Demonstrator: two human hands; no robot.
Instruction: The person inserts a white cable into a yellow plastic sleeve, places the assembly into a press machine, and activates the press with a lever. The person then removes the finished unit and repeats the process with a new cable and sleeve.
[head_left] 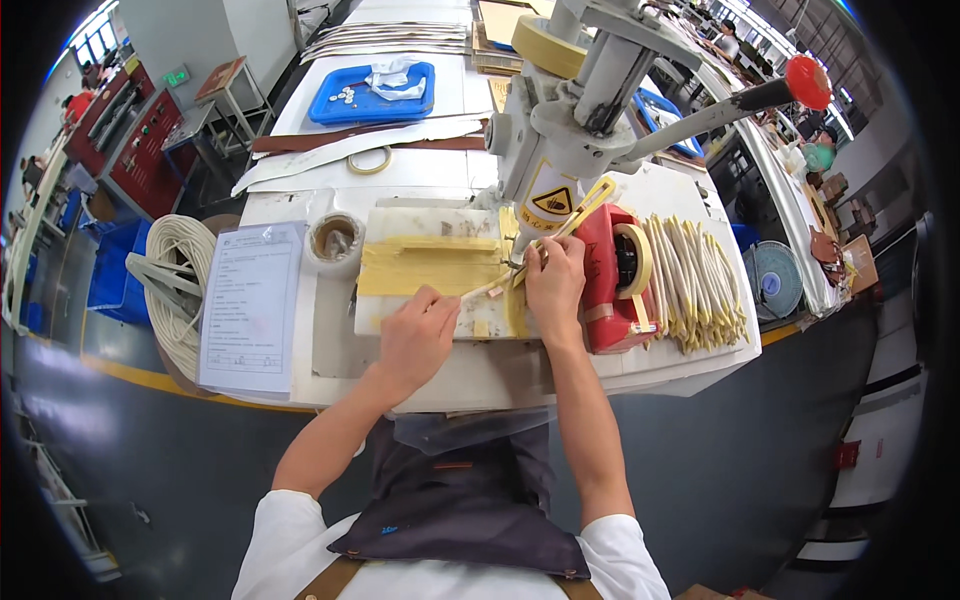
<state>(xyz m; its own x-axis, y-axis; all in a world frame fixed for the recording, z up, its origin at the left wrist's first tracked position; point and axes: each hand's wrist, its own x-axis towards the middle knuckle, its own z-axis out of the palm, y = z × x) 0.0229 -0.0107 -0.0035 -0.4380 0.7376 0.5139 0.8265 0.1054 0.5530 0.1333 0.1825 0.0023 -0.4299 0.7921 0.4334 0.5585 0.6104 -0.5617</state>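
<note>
A thin pale cord (pixel 480 291) runs slantwise between my two hands over a white block (pixel 400 312) covered with yellow tape strips. My left hand (pixel 418 332) is closed on its lower left end. My right hand (pixel 556 283) pinches it farther along, beside the foot of a grey hand press (pixel 560 140). Above my right hand a yellow-and-white looped length (pixel 598 197) sticks out; whether it is the same cord I cannot tell. Touching distance to the right stands a red tape dispenser (pixel 597 250) with a yellow tape roll (pixel 640 262).
Cut cords with yellow ends (pixel 695 285) lie piled right of the dispenser. The press lever ends in a red knob (pixel 808 82). At left are a coil of white cord (pixel 178 300), a printed sheet (pixel 250 310) and a clear tape roll (pixel 337 243). A blue tray (pixel 330 108) sits farther back.
</note>
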